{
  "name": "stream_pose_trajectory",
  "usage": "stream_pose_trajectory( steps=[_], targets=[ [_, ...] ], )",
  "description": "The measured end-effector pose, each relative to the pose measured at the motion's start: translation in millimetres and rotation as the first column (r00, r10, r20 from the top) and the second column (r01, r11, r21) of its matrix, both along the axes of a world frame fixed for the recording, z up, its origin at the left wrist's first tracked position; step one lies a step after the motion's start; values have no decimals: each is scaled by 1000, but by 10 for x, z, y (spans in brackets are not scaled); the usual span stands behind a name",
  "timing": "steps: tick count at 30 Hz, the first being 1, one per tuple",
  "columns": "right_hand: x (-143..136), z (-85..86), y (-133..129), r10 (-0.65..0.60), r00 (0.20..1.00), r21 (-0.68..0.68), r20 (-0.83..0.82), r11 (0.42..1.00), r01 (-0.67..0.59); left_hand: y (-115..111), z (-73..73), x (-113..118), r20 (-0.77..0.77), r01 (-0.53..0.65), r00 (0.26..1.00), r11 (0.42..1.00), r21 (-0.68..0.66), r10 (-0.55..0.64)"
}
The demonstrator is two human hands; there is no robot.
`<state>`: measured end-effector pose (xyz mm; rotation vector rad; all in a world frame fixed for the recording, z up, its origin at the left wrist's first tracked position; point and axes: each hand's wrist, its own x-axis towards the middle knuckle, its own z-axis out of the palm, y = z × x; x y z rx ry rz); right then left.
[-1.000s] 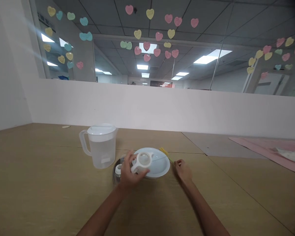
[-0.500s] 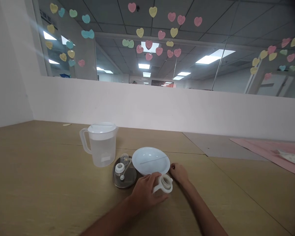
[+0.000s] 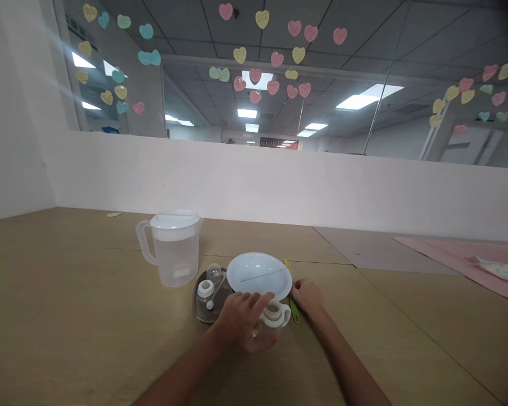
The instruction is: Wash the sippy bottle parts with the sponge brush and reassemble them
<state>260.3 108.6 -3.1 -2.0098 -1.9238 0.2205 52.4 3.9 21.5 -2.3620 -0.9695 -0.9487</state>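
My left hand (image 3: 244,322) is closed around a clear baby bottle (image 3: 273,317) with a white handled collar and an uncapped mouth. It is near upright at the front edge of a white bowl (image 3: 258,270). My right hand (image 3: 308,295) rests on the table at the bowl's right side, fingers curled; anything inside them is hidden. Between this hand and the bowl lies a thin tool with a green handle (image 3: 294,311) and a yellow far end. Left of the bowl, a dark metal tray (image 3: 203,313) carries a white bottle collar (image 3: 205,289), a clear dome cap (image 3: 214,273) and a straw piece (image 3: 217,292).
A clear lidded pitcher (image 3: 176,254) with liquid in it stands behind the tray. At the far right lies a pink mat (image 3: 449,254) with a white packet (image 3: 502,270). A white wall (image 3: 254,180) and window close off the table's back.
My left hand has turned the bottle from tilted to nearly upright and moved it slightly left. The green and yellow tool has come into sight. My right hand has hardly moved.
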Motion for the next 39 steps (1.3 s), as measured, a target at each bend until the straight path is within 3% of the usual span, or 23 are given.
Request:
stream_pose_trajectory(
  steps=[4, 7, 11, 13, 18, 26, 32, 36, 39],
  targets=[
    [30, -49, 25, -49, 990, 138, -131, 988, 67, 107, 80, -252, 155, -52, 987, 995, 87, 38],
    [21, -26, 81, -58, 960, 193, -272, 975, 114, 248, 99, -493, 290, -266, 927, 962, 65, 236],
    [-64, 166, 250, 13, 976, 108, -219, 994, 11, 425, 78, -686, 140, -496, 846, 855, -150, 515],
    [-114, 297, 354, 81, 986, 40, -146, 996, -76, 479, 59, -696, 23, -568, 806, 785, -247, 591],
    [-195, 532, 544, 213, 975, -137, -59, 966, -219, 537, -33, -646, -80, -591, 799, 753, -290, 596],
    [-191, 684, 543, 182, 983, -227, -20, 957, -182, 545, -114, -673, -187, -656, 752, 688, -311, 632],
    [-247, 942, 388, 239, 970, -152, -51, 958, -244, 557, -5, -619, -199, -678, 724, 631, -377, 660],
    [-355, 1133, 257, 271, 960, -50, -68, 960, -275, 504, 140, -579, -181, -693, 706, 615, -377, 685],
    [-416, 1234, 168, 353, 929, 2, -113, 935, -355, 432, 262, -573, -101, -722, 652, 576, -383, 751]
  ],
)
